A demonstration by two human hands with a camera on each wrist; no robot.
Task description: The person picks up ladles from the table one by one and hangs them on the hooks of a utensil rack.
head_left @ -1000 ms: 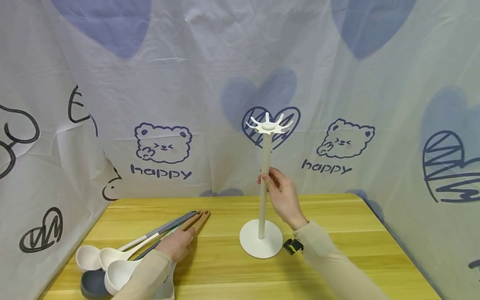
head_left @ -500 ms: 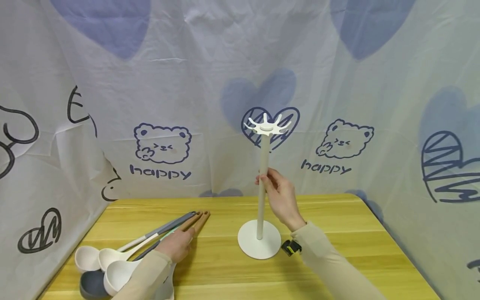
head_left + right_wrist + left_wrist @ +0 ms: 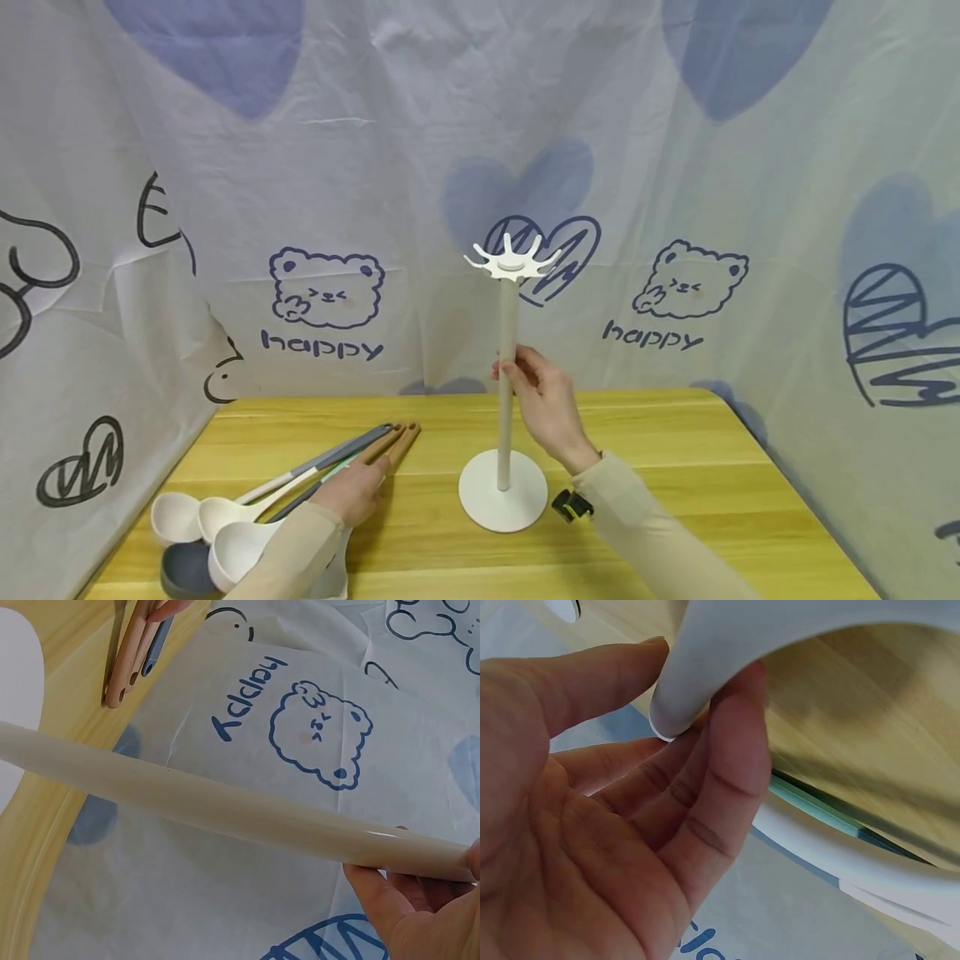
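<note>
My right hand (image 3: pixel 546 408) grips the pole of a white utensil stand (image 3: pixel 504 450), which stands upright on its round base below a ring of hooks. In the right wrist view the pale pole (image 3: pixel 232 811) runs across to the curled fingers of the right hand (image 3: pixel 431 915). On the left, my left hand (image 3: pixel 348 493) lies over a bundle of kitchen utensils. The left wrist view shows the left hand (image 3: pixel 592 832) with thumb and curled fingers on either side of a white utensil (image 3: pixel 712 652); its full shape is hidden.
Ladle heads, one white (image 3: pixel 240 552) and one dark grey (image 3: pixel 189 570), lie at the table's left. Wooden handle ends (image 3: pixel 405 435) stick out past the left hand. A printed cloth (image 3: pixel 450 125) hangs behind the wooden table (image 3: pixel 675 500).
The right hand has shifted the stand left and a little toward me across the table. The left hand and the utensils have stayed in place.
</note>
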